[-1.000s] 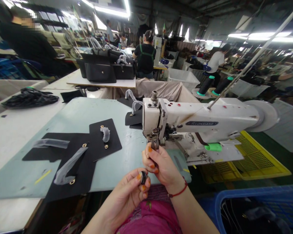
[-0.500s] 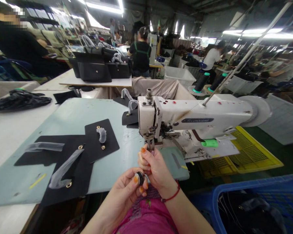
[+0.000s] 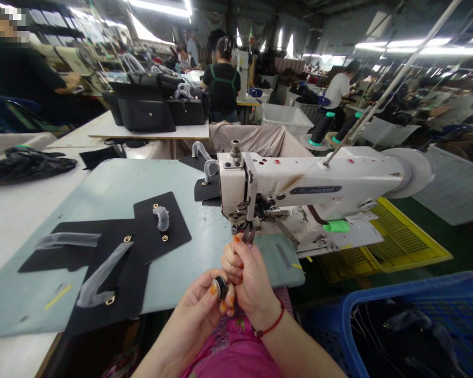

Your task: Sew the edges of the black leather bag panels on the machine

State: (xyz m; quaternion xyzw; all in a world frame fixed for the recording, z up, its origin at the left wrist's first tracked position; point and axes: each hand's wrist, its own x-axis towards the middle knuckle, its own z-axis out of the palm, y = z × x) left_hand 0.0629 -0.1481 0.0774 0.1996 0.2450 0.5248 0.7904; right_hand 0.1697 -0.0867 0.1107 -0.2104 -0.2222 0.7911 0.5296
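Note:
Between the thumb and fingers of my left hand (image 3: 205, 299) is a small bobbin (image 3: 220, 287) wound with black thread. Close beside it, my right hand (image 3: 248, 273) is closed around thread snips (image 3: 248, 235), whose metal blades point up past the thumb. The fingers of both hands nearly meet, and any thread between them is too fine to make out. Just beyond the snips stands the needle end of a white sewing machine (image 3: 232, 184). Both hands are in front of the table's near edge, above my lap.
Black panels with wrapped handles (image 3: 122, 268) lie on the pale green tabletop (image 3: 197, 252) at left. Black bags (image 3: 150, 110) stand on a table behind. A blue basket (image 3: 349, 315) is at lower right, with a yellow crate (image 3: 413, 231) beyond it. Several people work farther back.
The camera view has shifted slightly. The snips' blades have tilted to the right and look more spread. My left hand keeps hold of the bobbin.

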